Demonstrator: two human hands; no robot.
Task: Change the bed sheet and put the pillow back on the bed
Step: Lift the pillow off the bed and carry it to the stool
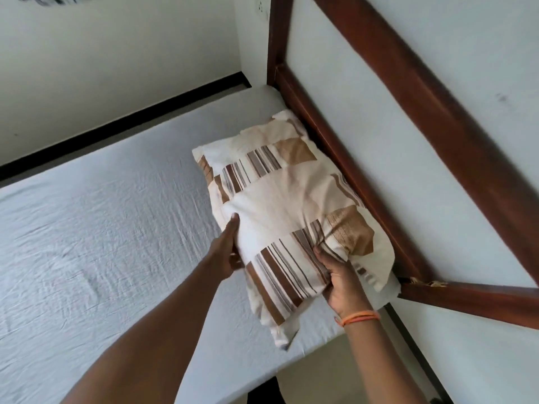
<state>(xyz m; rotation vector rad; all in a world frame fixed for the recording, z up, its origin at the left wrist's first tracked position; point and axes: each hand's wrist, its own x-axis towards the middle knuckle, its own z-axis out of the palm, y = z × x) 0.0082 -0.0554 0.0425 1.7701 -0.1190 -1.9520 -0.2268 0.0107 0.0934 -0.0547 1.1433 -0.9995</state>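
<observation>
Both hands grip pillow (291,211): left hand (230,249) side edge, right hand (339,278) near end.

You've got no readable text, labels, brands, nos. or signs anywhere in this view.
</observation>
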